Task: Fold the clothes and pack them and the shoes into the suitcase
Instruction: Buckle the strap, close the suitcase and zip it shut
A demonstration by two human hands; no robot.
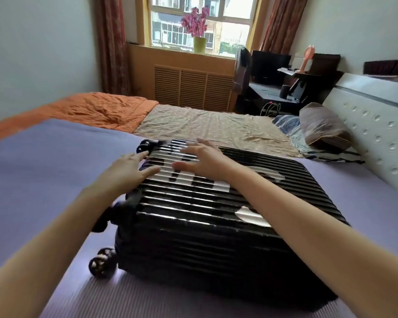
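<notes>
right hand (202,160) flat, fingers spread, holding nothing, on lid of black ribbed suitcase (193,226) | left hand (133,167) open at its wheel-end edge | suitcase closed, contents hidden, lying on purple mat (44,168) | beyond hands: orange quilt (97,111), pillow (324,127), window (200,21)

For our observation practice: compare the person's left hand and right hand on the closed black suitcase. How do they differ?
The left hand sits at the wheel-end edge of the suitcase; the right hand lies further in, on the ribbed top. The right hand's fingers are spread wide; the left hand's lie closer together. Both are open with fairly straight fingers, gripping nothing.
</notes>
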